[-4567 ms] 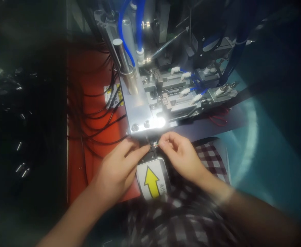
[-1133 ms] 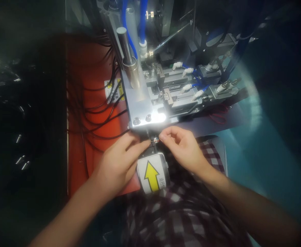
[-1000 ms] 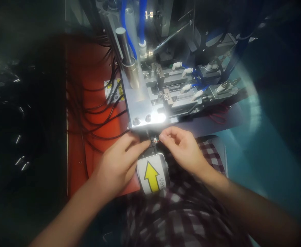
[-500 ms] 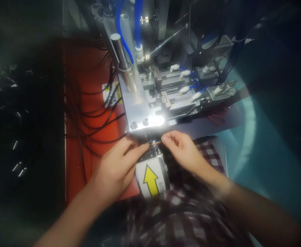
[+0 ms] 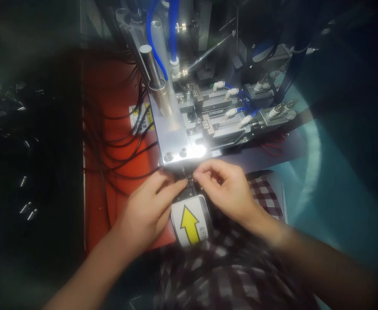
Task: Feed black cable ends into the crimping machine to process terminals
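Note:
My left hand (image 5: pixel 148 202) reaches in from the left, its thumb and fingers closed at the small metal fixture (image 5: pixel 191 188) under the plate's front edge. What lies between those fingertips is hidden. From the right, my right hand (image 5: pixel 226 187) pinches at the same spot, fingertips nearly meeting the left thumb. The thin coloured wires it holds are covered by its fingers. Just above both hands is the shiny metal plate (image 5: pixel 172 140) of the machine. Below the fixture sits a white block with a yellow arrow (image 5: pixel 190 221).
Pneumatic slides (image 5: pixel 227 125) with white fittings and blue hoses (image 5: pixel 173 30) stand behind the hands. A metal post (image 5: pixel 152 66) rises from the plate. Black cables (image 5: pixel 121 144) cross the red base (image 5: pixel 98 202) at left. Checkered cloth (image 5: pixel 227 280) lies below.
My right hand has moved left and now covers the coloured wires that showed between the hands. My left hand has stayed almost in place.

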